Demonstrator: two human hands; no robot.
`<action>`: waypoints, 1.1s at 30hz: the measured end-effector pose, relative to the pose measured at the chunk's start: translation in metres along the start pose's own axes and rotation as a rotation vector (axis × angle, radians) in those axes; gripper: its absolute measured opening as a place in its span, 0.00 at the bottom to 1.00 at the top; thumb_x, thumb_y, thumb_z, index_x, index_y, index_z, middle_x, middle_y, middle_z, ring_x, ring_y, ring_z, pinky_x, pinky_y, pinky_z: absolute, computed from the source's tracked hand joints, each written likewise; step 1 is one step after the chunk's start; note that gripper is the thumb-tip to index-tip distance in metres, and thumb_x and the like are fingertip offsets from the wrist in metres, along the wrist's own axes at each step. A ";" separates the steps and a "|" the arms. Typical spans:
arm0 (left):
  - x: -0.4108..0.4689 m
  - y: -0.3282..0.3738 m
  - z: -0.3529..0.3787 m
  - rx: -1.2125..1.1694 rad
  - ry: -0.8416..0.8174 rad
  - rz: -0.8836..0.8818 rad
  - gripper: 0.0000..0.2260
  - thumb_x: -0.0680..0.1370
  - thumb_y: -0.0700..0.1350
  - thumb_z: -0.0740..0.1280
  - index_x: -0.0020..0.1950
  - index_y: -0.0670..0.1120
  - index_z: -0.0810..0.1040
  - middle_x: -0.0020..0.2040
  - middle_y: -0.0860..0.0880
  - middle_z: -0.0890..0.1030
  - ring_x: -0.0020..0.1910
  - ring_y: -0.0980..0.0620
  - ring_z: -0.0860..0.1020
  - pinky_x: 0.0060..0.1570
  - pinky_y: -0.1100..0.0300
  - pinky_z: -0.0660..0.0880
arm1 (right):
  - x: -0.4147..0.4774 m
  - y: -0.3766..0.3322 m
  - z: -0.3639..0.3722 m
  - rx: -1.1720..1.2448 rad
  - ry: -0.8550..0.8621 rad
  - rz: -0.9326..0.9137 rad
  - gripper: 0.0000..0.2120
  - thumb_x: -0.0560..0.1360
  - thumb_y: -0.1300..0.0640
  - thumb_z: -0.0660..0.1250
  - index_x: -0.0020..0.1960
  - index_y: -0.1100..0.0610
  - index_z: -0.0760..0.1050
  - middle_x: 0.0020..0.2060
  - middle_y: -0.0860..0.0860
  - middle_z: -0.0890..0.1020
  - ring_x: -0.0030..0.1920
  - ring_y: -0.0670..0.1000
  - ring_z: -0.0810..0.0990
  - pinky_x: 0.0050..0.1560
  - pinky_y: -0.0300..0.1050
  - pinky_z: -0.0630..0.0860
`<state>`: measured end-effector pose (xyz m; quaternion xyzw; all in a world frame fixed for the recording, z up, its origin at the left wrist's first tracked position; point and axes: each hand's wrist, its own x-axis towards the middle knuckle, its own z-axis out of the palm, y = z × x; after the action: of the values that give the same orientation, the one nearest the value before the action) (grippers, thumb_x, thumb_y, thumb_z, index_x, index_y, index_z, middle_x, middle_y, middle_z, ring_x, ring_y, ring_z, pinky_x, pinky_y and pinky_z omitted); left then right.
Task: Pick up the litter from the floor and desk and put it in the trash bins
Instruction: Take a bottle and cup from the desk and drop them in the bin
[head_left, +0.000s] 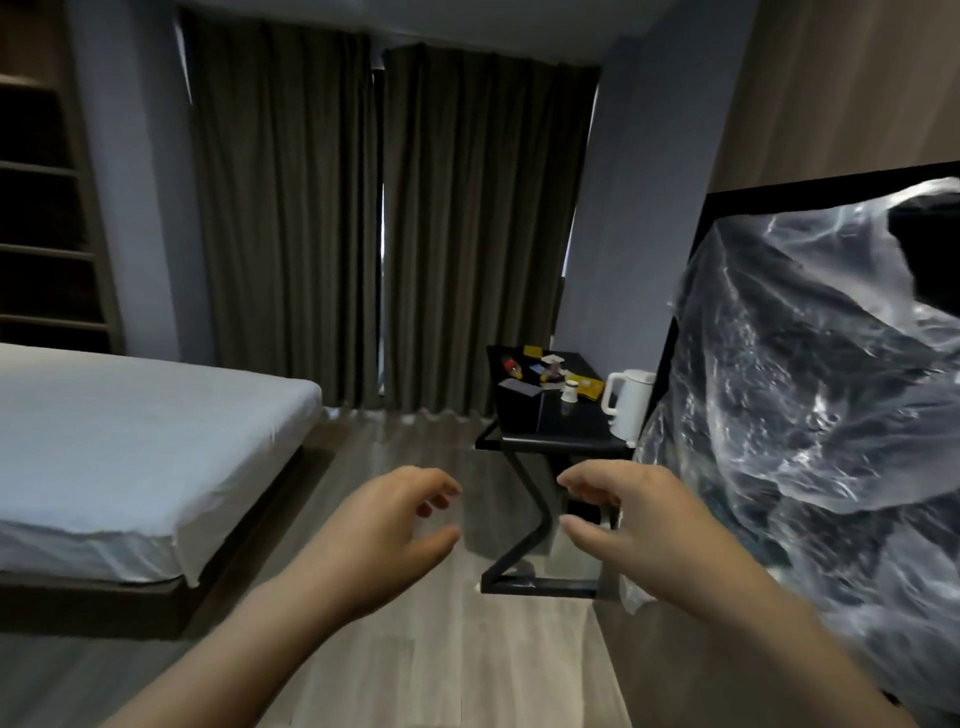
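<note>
- Left hand (395, 525) and right hand (618, 514) are out front, fingers loosely curled, holding nothing.
- Litter (540, 366) lies scattered on the black desk (550, 441) ahead, near the white kettle (628, 405).
- Best to step closer first, then pinch the pieces one by one.

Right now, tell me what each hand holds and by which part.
Nothing. The left hand and the right hand are both empty, fingers loosely curled, apart from each other.
</note>
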<state>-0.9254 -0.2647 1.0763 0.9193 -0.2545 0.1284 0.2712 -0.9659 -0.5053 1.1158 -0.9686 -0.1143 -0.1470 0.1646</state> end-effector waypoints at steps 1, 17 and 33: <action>0.012 -0.014 0.001 -0.006 0.010 -0.008 0.15 0.75 0.56 0.66 0.62 0.59 0.72 0.54 0.62 0.75 0.52 0.64 0.74 0.56 0.64 0.74 | 0.017 0.002 0.008 0.003 -0.001 0.001 0.18 0.74 0.46 0.68 0.63 0.46 0.75 0.55 0.39 0.79 0.55 0.38 0.75 0.58 0.36 0.74; 0.228 -0.246 -0.011 -0.126 -0.021 0.032 0.14 0.74 0.53 0.68 0.59 0.57 0.75 0.51 0.61 0.77 0.50 0.66 0.75 0.53 0.68 0.74 | 0.281 0.006 0.138 0.086 0.009 0.201 0.19 0.74 0.46 0.68 0.64 0.45 0.74 0.55 0.37 0.78 0.55 0.37 0.75 0.57 0.32 0.72; 0.485 -0.328 0.061 -0.213 0.033 -0.035 0.12 0.74 0.51 0.68 0.58 0.56 0.77 0.50 0.58 0.79 0.50 0.64 0.76 0.54 0.64 0.75 | 0.513 0.156 0.201 0.304 0.171 0.310 0.16 0.73 0.50 0.71 0.60 0.46 0.78 0.50 0.38 0.80 0.52 0.36 0.77 0.53 0.32 0.75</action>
<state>-0.3370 -0.2555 1.0655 0.8873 -0.2460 0.1110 0.3739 -0.3963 -0.4896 1.0556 -0.9228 0.0292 -0.1825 0.3382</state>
